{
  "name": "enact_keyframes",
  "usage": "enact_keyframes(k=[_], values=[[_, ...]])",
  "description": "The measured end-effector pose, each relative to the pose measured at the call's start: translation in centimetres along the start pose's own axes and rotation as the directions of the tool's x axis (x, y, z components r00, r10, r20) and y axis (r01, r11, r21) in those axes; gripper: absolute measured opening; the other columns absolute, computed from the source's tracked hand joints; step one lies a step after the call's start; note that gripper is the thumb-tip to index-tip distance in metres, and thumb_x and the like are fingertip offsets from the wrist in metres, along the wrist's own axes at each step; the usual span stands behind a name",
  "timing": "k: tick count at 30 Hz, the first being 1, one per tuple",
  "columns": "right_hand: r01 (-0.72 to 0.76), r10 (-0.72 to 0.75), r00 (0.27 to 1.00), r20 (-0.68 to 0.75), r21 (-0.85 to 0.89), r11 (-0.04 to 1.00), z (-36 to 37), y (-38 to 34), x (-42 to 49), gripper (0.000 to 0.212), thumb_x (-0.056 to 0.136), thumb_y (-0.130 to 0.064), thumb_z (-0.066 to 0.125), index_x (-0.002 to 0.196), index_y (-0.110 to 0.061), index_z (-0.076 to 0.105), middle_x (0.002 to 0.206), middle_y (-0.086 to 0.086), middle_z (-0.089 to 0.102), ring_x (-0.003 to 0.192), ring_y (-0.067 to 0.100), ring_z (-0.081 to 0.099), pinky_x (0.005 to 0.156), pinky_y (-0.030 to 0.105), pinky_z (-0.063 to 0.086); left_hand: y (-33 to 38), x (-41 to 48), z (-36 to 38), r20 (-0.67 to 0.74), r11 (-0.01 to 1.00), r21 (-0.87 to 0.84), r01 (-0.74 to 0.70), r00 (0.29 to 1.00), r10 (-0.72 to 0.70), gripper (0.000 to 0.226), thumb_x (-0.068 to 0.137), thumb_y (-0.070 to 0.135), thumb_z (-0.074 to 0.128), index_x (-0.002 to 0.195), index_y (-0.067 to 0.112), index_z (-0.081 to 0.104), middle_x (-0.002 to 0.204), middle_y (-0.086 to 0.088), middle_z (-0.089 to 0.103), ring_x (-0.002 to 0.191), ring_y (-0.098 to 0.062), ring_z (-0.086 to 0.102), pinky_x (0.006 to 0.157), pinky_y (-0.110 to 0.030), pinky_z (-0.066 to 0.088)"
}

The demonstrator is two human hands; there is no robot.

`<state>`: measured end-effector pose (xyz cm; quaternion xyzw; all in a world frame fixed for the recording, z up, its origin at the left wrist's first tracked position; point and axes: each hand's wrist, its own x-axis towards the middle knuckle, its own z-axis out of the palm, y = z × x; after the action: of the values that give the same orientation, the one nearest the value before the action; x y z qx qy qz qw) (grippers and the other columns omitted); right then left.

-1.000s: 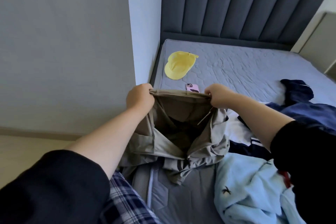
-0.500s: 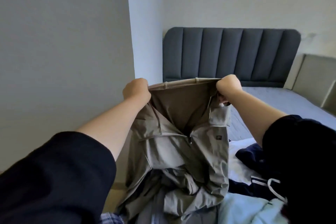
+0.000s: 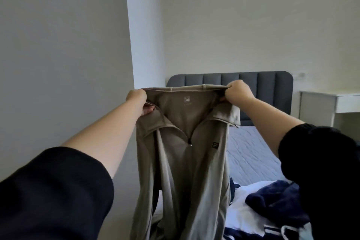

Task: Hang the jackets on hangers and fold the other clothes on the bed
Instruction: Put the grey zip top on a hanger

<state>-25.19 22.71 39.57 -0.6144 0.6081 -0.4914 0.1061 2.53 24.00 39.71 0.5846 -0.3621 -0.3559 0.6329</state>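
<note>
A beige zip-up jacket (image 3: 183,171) hangs upright in front of me, its collar stretched wide and its zip part open at the chest. My left hand (image 3: 137,101) grips the collar's left end and my right hand (image 3: 238,91) grips the right end, both at headboard height. The jacket's lower part drops out of view at the bottom. On the grey bed (image 3: 251,154) behind it lies a heap of navy and white clothes (image 3: 272,200). No hanger is in view.
A dark grey padded headboard (image 3: 272,84) stands against the back wall. A white desk (image 3: 329,103) sits at the right of the bed. A grey wall and a white column (image 3: 144,35) close off the left side.
Both hands have raised the jacket by its collar, so it now hangs full length instead of bunching on the bed. My view has tilted upward, and the yellow cap and phone are out of sight.
</note>
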Motion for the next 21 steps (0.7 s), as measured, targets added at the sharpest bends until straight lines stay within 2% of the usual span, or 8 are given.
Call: enact_keyframes(k=[3,6,9,11,14,16,19,21], values=[[0.092,-0.099,0.995,-0.024,-0.208,0.974,-1.5,-1.0,-0.6,0.018,0.082,0.003,0.045,0.066,-0.003,0.052,0.064,0.009,0.050,0.062,0.024,0.046,0.047,0.025,0.031,1.5,0.1,-0.5,-0.015,0.991,-0.097,-0.088,0.996,0.087,0.031,0.092,0.004,0.035,0.116,0.007,0.054,0.108,-0.017,0.056,0.093,-0.034,0.061,0.049,-0.037,0.055],[0.151,-0.176,0.977,-0.118,-0.195,0.969,-2.8,-1.9,-0.4,0.014,0.080,0.004,0.045,0.077,0.001,0.059,0.072,0.015,0.056,0.067,0.028,0.050,0.050,0.026,0.033,2.9,0.5,-1.0,-0.064,0.949,0.014,-0.314,0.947,0.314,0.047,0.085,-0.001,0.034,0.123,0.009,0.060,0.123,-0.012,0.059,0.108,-0.030,0.059,0.092,-0.040,0.052],[0.257,-0.228,0.900,-0.372,0.029,0.966,-3.0,-2.5,-0.5,0.025,0.078,0.001,0.044,0.093,-0.003,0.063,0.082,0.009,0.061,0.074,0.026,0.053,0.059,0.027,0.037,2.5,-1.1,-1.6,-0.058,0.629,0.274,-0.727,0.641,0.766,0.052,0.081,-0.004,0.037,0.122,0.013,0.064,0.134,-0.005,0.057,0.122,-0.020,0.050,0.108,-0.025,0.034],[0.245,-0.180,0.910,-0.374,0.131,0.961,-2.4,-1.9,-0.9,0.025,0.080,0.000,0.044,0.096,-0.010,0.060,0.084,0.003,0.059,0.075,0.021,0.051,0.059,0.026,0.037,0.8,-1.5,-1.9,0.030,0.388,0.517,-0.763,0.469,0.883,0.041,0.083,-0.001,0.047,0.118,0.010,0.067,0.142,-0.005,0.050,0.128,-0.028,0.041,0.108,-0.030,0.033],[0.109,-0.113,0.971,-0.210,-0.027,0.994,-1.3,0.5,-1.5,0.016,0.078,0.002,0.046,0.082,-0.010,0.057,0.078,0.006,0.057,0.074,0.025,0.052,0.056,0.026,0.036,-2.1,-1.7,-2.4,0.048,0.366,0.835,-0.411,0.716,0.696,0.036,0.084,0.002,0.046,0.113,0.013,0.064,0.140,-0.008,0.047,0.126,-0.032,0.037,0.103,-0.037,0.035],[0.068,-0.079,0.964,-0.253,-0.053,0.996,-1.0,1.5,-1.9,0.018,0.078,0.000,0.047,0.087,-0.009,0.060,0.083,0.008,0.059,0.077,0.026,0.053,0.062,0.027,0.037,-2.8,-1.6,-2.7,-0.016,0.404,0.883,-0.237,0.847,0.532,0.032,0.089,0.006,0.041,0.114,0.009,0.061,0.127,-0.016,0.054,0.118,-0.036,0.046,0.097,-0.040,0.041],[0.026,-0.023,0.952,-0.304,0.005,1.000,-0.6,1.8,-2.1,0.019,0.083,-0.010,0.045,0.096,-0.007,0.059,0.101,0.012,0.061,0.085,0.028,0.054,0.066,0.030,0.040,-2.5,-1.1,-2.5,-0.050,0.603,0.779,-0.174,0.941,0.335,0.033,0.096,0.016,0.038,0.118,0.001,0.057,0.127,-0.020,0.056,0.115,-0.039,0.053,0.095,-0.040,0.043],[-0.124,0.116,0.975,-0.187,-0.032,0.992,-0.4,1.7,-1.8,0.036,0.092,-0.026,0.038,0.113,-0.004,0.058,0.120,0.016,0.054,0.105,0.033,0.052,0.085,0.037,0.044,-2.4,-0.7,-2.4,-0.019,0.679,0.713,-0.173,0.964,0.265,0.035,0.098,0.020,0.033,0.113,-0.001,0.058,0.126,-0.021,0.057,0.115,-0.038,0.053,0.095,-0.038,0.043]])
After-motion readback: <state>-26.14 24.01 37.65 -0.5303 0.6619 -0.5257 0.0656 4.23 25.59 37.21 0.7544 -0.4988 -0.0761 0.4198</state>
